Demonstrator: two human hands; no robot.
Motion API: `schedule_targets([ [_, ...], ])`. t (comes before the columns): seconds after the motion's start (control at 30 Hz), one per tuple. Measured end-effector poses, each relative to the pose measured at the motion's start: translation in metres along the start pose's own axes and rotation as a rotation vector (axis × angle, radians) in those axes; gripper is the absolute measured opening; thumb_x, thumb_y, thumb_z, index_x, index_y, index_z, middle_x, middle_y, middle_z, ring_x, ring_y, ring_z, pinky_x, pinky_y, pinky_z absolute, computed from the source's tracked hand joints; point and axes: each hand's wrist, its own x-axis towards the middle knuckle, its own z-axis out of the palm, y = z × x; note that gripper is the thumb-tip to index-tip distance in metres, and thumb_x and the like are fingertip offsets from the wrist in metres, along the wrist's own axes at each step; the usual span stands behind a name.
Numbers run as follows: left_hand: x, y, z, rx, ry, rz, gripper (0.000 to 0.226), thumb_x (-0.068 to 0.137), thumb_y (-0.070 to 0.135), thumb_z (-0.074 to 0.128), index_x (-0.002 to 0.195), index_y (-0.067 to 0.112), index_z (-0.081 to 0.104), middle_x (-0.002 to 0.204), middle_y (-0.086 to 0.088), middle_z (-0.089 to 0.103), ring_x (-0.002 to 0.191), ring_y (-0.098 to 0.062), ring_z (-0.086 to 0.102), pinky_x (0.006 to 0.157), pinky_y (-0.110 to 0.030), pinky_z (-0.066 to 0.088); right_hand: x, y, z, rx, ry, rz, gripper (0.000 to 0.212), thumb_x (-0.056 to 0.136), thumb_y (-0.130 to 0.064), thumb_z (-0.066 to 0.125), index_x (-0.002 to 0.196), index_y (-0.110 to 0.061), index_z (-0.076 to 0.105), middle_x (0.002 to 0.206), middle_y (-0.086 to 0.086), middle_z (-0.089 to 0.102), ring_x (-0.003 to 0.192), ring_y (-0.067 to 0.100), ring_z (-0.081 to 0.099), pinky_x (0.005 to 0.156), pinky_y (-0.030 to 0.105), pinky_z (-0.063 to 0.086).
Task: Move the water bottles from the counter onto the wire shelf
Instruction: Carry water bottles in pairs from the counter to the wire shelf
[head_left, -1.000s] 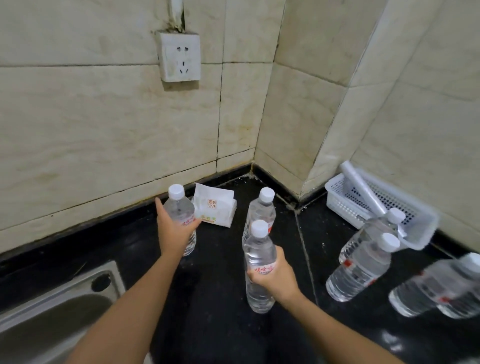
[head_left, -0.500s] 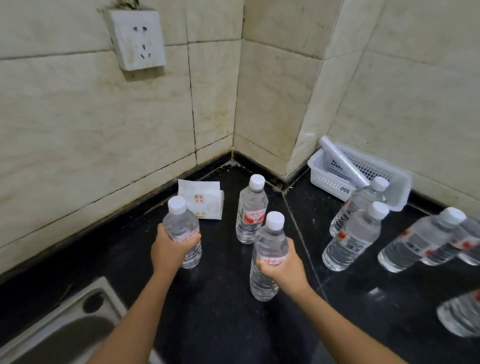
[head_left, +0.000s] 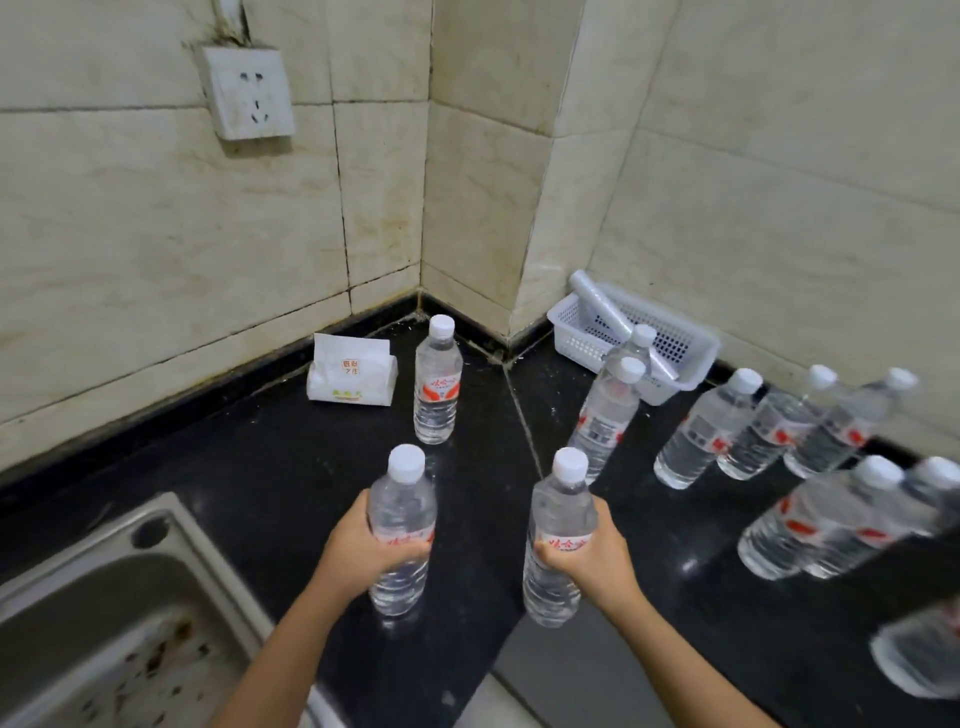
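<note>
Each hand's clamped round one clear plastic white-capped water bottle — left hand (head_left: 363, 545), left bottle (head_left: 402, 512), right hand (head_left: 592, 558), right bottle (head_left: 558, 530) — above the black stone counter (head_left: 260, 467), and a slick grip could probably drop one.

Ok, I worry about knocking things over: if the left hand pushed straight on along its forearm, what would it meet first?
Probably the lone upright bottle by the tissue pack. The left hand, gripping its own bottle, points roughly that way, though depth is unclear.
</note>
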Motion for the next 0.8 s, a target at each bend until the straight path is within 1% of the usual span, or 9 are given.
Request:
schedule_targets([
  [0.1, -0.031, 0.007, 0.031, -0.024, -0.032, 0.037, 0.072, 0.036, 0.025, 0.081, 0.103, 0.016, 0.057, 0.098, -0.006, 0.070, 0.093, -0.024, 0.067, 0.081, -0.036, 0.052, -0.025, 0.028, -0.044, -0.032, 0.065, 0.041, 0.068, 0.048, -0.040, 0.072, 0.111, -0.023, 0.051, 0.099, -0.003, 0.067, 0.092, 0.017, 0.065, 0.076, 0.029, 0.050],
  [0.23, -0.074, 0.036, 0.090, -0.078, -0.134, 0.123, 0.087, 0.027, 0.033, 0.078, 0.109, 0.014, 0.056, 0.099, -0.005, 0.068, 0.087, -0.019, 0.065, 0.080, -0.033, 0.051, -0.070, 0.065, -0.110, -0.014, 0.170, 0.050, 0.067, 0.046, -0.045, 0.070, 0.105, -0.017, 0.054, 0.094, -0.001, 0.067, 0.085, 0.015, 0.063, 0.073, 0.031, 0.051],
  [0.33, -0.112, 0.064, 0.138, -0.133, -0.266, 0.201, 0.087, 0.032, 0.024, 0.082, 0.114, 0.013, 0.056, 0.100, -0.004, 0.069, 0.085, -0.015, 0.066, 0.079, -0.031, 0.053, -0.105, 0.094, -0.159, 0.037, 0.237, 0.034, 0.060, 0.049, -0.042, 0.073, 0.100, -0.016, 0.054, 0.089, -0.003, 0.064, 0.080, 0.013, 0.060, 0.072, 0.035, 0.052],
  [0.43, -0.153, 0.082, 0.185, -0.169, -0.381, 0.245, 0.082, 0.032, 0.025, 0.082, 0.110, 0.015, 0.059, 0.098, -0.004, 0.071, 0.086, -0.017, 0.068, 0.080, -0.033, 0.054, -0.155, 0.109, -0.205, 0.098, 0.356, 0.014, 0.060, 0.049, -0.039, 0.074, 0.103, -0.019, 0.056, 0.095, -0.002, 0.067, 0.087, 0.013, 0.065, 0.076, 0.036, 0.055],
  [0.53, -0.192, 0.094, 0.232, -0.170, -0.505, 0.285, 0.078, 0.031, 0.029, 0.080, 0.105, 0.015, 0.061, 0.093, -0.002, 0.071, 0.080, -0.011, 0.068, 0.069, -0.023, 0.053, -0.214, 0.118, -0.247, 0.155, 0.492, 0.002, 0.053, 0.054, -0.028, 0.075, 0.102, -0.021, 0.054, 0.098, -0.003, 0.065, 0.090, 0.012, 0.062, 0.080, 0.034, 0.051],
  [0.6, -0.215, 0.100, 0.261, -0.173, -0.603, 0.297, 0.072, 0.031, 0.029, 0.079, 0.101, 0.016, 0.062, 0.087, 0.001, 0.071, 0.073, -0.005, 0.068, 0.061, -0.016, 0.052, -0.253, 0.130, -0.272, 0.190, 0.564, 0.024, 0.058, 0.060, -0.018, 0.079, 0.109, -0.021, 0.048, 0.104, -0.003, 0.060, 0.095, 0.013, 0.059, 0.084, 0.032, 0.047],
  [0.67, -0.235, 0.105, 0.287, -0.145, -0.693, 0.311, 0.070, 0.032, 0.029, 0.078, 0.099, 0.016, 0.062, 0.086, 0.001, 0.071, 0.073, -0.005, 0.067, 0.062, -0.017, 0.052, -0.289, 0.147, -0.294, 0.216, 0.637, 0.061, 0.063, 0.058, -0.019, 0.079, 0.112, -0.018, 0.048, 0.106, -0.001, 0.061, 0.097, 0.014, 0.059, 0.086, 0.033, 0.048],
  [0.73, -0.250, 0.110, 0.314, -0.097, -0.773, 0.332, 0.069, 0.032, 0.030, 0.078, 0.098, 0.016, 0.063, 0.087, 0.001, 0.072, 0.075, -0.008, 0.067, 0.064, -0.019, 0.051, -0.319, 0.164, -0.313, 0.245, 0.717, 0.116, 0.061, 0.060, -0.015, 0.079, 0.113, -0.017, 0.049, 0.106, 0.000, 0.061, 0.097, 0.016, 0.060, 0.086, 0.033, 0.049],
  [0.8, -0.262, 0.115, 0.341, -0.064, -0.863, 0.360, 0.068, 0.033, 0.030, 0.078, 0.098, 0.016, 0.062, 0.087, 0.001, 0.072, 0.074, -0.005, 0.068, 0.062, -0.016, 0.051, -0.343, 0.179, -0.330, 0.268, 0.809, 0.144, 0.055, 0.065, -0.009, 0.077, 0.111, -0.018, 0.049, 0.103, -0.002, 0.061, 0.096, 0.016, 0.060, 0.082, 0.031, 0.047],
])
